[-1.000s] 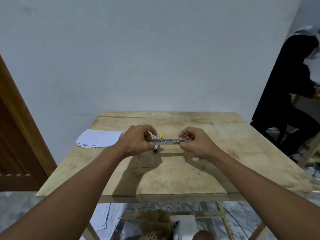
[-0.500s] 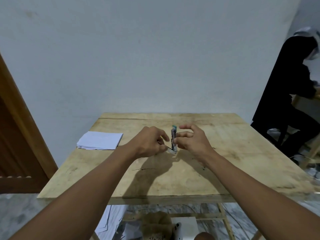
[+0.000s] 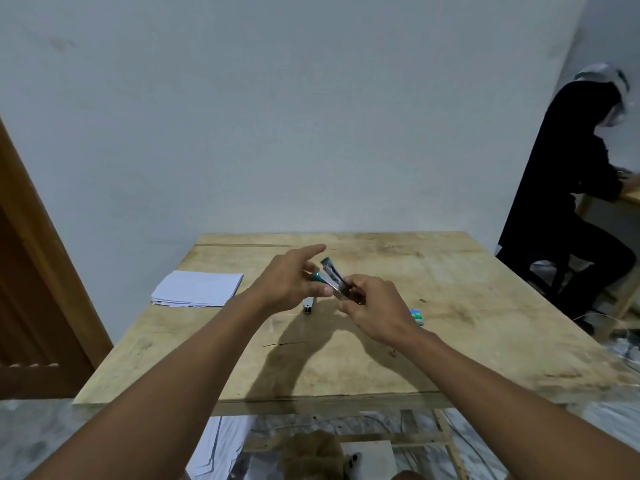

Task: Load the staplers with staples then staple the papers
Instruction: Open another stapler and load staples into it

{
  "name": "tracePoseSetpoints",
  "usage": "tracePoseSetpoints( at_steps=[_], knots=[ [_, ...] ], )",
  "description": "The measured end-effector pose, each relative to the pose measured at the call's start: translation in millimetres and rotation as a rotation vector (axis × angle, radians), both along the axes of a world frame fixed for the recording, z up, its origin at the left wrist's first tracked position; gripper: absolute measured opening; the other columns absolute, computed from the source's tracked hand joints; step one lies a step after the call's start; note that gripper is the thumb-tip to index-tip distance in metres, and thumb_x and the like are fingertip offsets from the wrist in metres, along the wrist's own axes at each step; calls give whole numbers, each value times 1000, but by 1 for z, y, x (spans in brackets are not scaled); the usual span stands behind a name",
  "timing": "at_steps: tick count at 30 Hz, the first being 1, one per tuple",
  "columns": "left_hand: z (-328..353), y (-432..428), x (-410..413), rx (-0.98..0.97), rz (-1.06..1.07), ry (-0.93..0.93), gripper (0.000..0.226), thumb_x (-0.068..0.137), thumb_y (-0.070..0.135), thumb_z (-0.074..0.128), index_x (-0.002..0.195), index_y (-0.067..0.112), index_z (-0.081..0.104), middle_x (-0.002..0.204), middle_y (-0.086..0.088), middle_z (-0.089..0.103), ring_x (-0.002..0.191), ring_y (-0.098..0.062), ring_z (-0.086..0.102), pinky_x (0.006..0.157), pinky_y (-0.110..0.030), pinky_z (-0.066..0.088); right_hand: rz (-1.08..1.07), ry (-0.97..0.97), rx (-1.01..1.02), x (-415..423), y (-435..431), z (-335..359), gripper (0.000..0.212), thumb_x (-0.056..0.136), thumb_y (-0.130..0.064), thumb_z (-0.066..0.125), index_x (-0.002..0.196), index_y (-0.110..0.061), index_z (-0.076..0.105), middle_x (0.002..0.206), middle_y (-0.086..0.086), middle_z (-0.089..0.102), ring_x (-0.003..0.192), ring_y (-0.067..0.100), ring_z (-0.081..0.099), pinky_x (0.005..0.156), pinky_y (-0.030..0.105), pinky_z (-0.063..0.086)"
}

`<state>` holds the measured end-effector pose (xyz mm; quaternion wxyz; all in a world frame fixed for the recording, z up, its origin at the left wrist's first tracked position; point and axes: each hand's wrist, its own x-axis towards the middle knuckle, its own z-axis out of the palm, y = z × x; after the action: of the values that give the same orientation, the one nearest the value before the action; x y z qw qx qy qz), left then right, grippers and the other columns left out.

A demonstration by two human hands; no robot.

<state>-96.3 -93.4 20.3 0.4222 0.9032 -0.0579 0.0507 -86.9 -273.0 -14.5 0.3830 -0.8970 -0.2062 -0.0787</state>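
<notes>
1. Table (image 3: 450, 271): bare wood, matt and rough, stained, with a crack on the near side.
2. Stapler (image 3: 332, 277): glossy metal; the teal tips are perhaps plastic.
3. Papers (image 3: 199, 289), far left: matt white paper.
4. Door (image 3: 41, 271), left: smooth brown wood.
5. Wall (image 3: 311, 116): matt paint.

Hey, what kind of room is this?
Probably a plain, makeshift workroom: a rough wooden table by a bare pale wall, a stack of papers on it, and another person seated at a second table.

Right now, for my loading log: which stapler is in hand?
The teal stapler, gripped by the right hand, splayed open in a V; the pale stapler lies untouched on the table.
</notes>
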Motion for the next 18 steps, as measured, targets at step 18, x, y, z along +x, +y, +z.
tracePoseSetpoints(
  at_steps=[18],
  knots=[
    [7,7,-2,111,32,-153,58,67,8,86,118,23,62,96,3,63,77,-11,62,60,-5,44,38,-96,-35,9,12,4,37,84,-6,62,117,-22,59,99,0,68,87,21,60,76,33,47]
  ],
)
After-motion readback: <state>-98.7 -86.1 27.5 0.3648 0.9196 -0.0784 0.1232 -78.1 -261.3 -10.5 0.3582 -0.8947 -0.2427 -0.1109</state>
